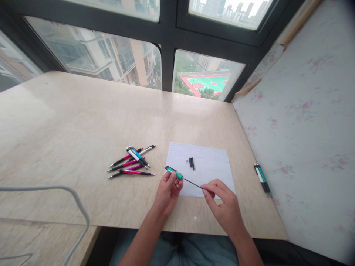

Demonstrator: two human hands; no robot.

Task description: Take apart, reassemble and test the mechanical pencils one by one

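Note:
My left hand [170,188] is closed around a teal pen barrel [179,175], its clip end pointing up and to the left. Between the thumb and fingers of my right hand [222,199] is a thin dark pen refill [193,183]. The refill's far end is at the open end of the barrel; I cannot tell whether it is inside. Beneath both hands lies a sheet of paper [205,166] with handwriting along its top. On the paper rest black pen parts [192,163] and a small metallic piece [186,161].
Several pens [130,162] in pink, blue, white and purple lie in a loose pile on the left. Two more pens [262,179] lie by the papered wall [310,129] on the right. A grey cable [80,203] arches over the left front of the marble-patterned surface [83,133]. Windows stand behind.

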